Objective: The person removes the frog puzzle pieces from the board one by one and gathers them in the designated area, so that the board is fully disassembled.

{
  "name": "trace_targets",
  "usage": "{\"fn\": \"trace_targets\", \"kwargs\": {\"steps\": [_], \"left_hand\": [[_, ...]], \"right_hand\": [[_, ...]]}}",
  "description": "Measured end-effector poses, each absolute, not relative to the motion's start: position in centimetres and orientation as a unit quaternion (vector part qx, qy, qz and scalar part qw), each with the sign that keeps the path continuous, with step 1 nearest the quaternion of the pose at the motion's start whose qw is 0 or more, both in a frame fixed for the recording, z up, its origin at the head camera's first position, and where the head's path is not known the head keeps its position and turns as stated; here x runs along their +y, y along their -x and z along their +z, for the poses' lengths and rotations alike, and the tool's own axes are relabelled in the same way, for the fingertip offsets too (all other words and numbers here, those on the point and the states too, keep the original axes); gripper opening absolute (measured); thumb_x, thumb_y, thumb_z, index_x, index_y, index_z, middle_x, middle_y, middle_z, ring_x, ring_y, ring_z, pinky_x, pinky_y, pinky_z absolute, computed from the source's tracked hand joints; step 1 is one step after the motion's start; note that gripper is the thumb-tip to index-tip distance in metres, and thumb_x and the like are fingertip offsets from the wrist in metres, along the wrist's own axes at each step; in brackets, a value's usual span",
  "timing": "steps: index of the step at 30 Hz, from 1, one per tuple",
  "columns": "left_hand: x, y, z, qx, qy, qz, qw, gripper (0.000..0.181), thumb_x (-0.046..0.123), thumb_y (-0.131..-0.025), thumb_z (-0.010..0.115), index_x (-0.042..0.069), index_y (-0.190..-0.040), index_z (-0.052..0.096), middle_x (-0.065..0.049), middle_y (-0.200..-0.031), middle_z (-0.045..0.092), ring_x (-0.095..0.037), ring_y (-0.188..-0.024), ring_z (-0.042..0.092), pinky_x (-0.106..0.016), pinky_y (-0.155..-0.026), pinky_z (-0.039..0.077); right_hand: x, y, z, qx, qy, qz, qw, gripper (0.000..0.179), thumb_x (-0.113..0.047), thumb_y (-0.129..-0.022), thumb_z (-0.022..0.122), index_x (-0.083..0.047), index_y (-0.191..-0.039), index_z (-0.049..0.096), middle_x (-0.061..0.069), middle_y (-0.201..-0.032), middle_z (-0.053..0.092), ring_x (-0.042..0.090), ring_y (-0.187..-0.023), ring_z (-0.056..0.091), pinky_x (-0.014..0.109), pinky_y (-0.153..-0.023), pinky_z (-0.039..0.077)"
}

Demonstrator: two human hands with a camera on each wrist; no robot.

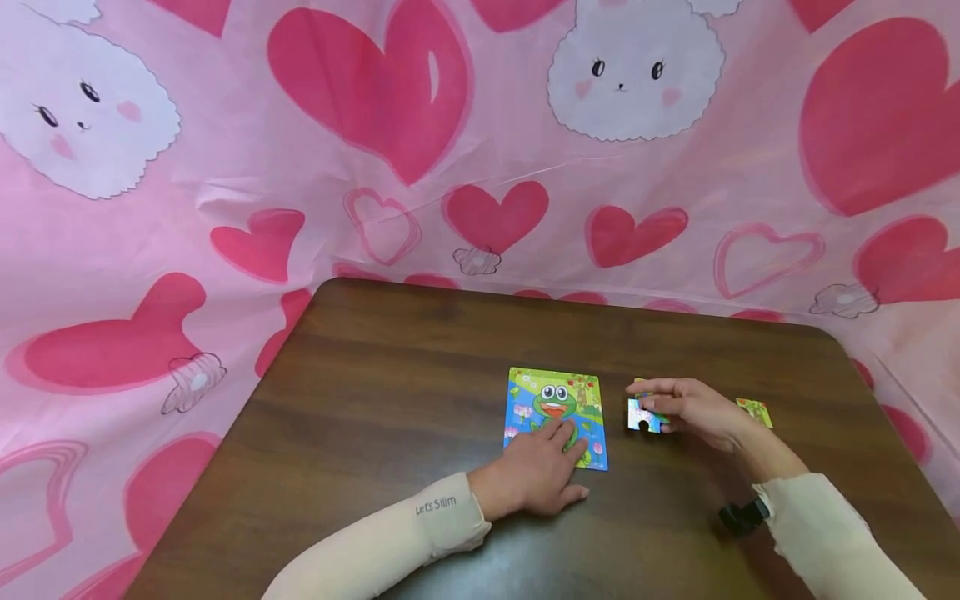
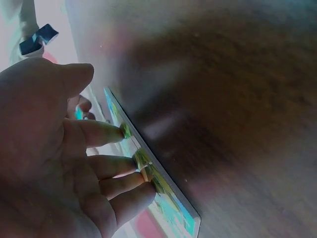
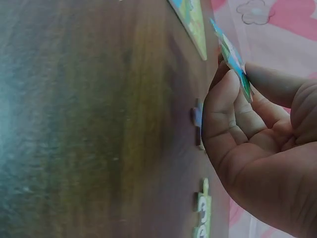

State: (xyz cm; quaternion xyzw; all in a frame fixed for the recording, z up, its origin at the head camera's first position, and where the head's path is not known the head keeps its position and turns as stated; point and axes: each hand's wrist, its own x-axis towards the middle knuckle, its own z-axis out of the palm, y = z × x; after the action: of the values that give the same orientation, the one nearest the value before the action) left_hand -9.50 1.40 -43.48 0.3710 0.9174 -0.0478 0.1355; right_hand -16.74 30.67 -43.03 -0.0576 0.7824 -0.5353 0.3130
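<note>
A frog jigsaw puzzle [image 1: 557, 398] lies flat on the brown table [image 1: 390, 392]. My left hand [image 1: 557, 446] rests on its lower part with straight fingers, and in the left wrist view the fingertips [image 2: 130, 131] press on the puzzle board [image 2: 171, 206]. Just right of the puzzle, my right hand [image 1: 663, 410] pinches a blue puzzle piece [image 1: 642, 416] slightly above the table. The right wrist view shows that piece [image 3: 232, 55] held between thumb and fingers of my right hand [image 3: 242, 89], clear of the puzzle board [image 3: 190, 22].
A loose yellow-green piece [image 1: 753, 411] lies right of my right hand. In the right wrist view, two loose pieces [image 3: 197, 121] [image 3: 203, 210] lie on the wood. A pink heart-and-bunny sheet [image 1: 480, 150] hangs behind and around the table.
</note>
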Motion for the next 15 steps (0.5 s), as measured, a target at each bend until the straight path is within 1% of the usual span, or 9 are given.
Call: {"fn": "trace_targets", "kwargs": {"steps": [3,5,7,11,15], "left_hand": [[1.38,9.63,-43.34,0.917,-0.371,-0.044,0.14,0.071,0.065,-0.1,0.042,0.026,-0.159,0.035,-0.001,-0.167,0.029,-0.02,-0.155,0.029,-0.033,-0.113,0.043],[1.34,9.59,-43.33,0.916,-0.372,-0.04,0.146,0.071,0.065,-0.1,0.041,0.026,-0.159,0.035,-0.001,-0.168,0.028,-0.02,-0.155,0.028,-0.033,-0.114,0.042],[1.33,9.51,-43.34,0.915,-0.373,-0.037,0.15,0.071,0.065,-0.101,0.041,0.026,-0.159,0.034,-0.001,-0.168,0.027,-0.02,-0.155,0.027,-0.033,-0.115,0.041],[1.34,9.47,-43.36,0.917,-0.369,-0.042,0.147,0.071,0.066,-0.1,0.041,0.026,-0.159,0.034,-0.001,-0.168,0.027,-0.019,-0.155,0.027,-0.032,-0.114,0.042],[1.37,9.55,-43.37,0.918,-0.366,-0.042,0.144,0.071,0.065,-0.1,0.041,0.026,-0.159,0.034,-0.001,-0.168,0.027,-0.02,-0.155,0.027,-0.032,-0.114,0.042]], "right_hand": [[30.77,16.73,-43.25,0.784,0.056,-0.53,0.318,0.051,-0.028,-0.104,0.057,0.0,-0.146,0.05,0.001,-0.131,0.062,0.011,-0.098,0.055,0.035,-0.08,0.053],[30.85,16.64,-43.4,0.785,0.045,-0.526,0.323,0.051,-0.029,-0.104,0.058,-0.002,-0.146,0.051,0.003,-0.138,0.06,0.011,-0.101,0.056,0.036,-0.081,0.053],[30.96,16.47,-43.52,0.787,0.037,-0.522,0.326,0.05,-0.029,-0.104,0.058,-0.002,-0.146,0.052,0.003,-0.138,0.06,0.011,-0.1,0.056,0.036,-0.081,0.053],[31.18,16.14,-43.68,0.794,0.025,-0.516,0.321,0.05,-0.03,-0.103,0.06,-0.003,-0.144,0.053,0.001,-0.131,0.06,0.014,-0.096,0.055,0.034,-0.078,0.054],[31.29,15.85,-43.87,0.806,0.027,-0.501,0.314,0.05,-0.031,-0.102,0.06,-0.003,-0.144,0.054,0.01,-0.136,0.058,0.014,-0.097,0.055,0.034,-0.078,0.055]]}}
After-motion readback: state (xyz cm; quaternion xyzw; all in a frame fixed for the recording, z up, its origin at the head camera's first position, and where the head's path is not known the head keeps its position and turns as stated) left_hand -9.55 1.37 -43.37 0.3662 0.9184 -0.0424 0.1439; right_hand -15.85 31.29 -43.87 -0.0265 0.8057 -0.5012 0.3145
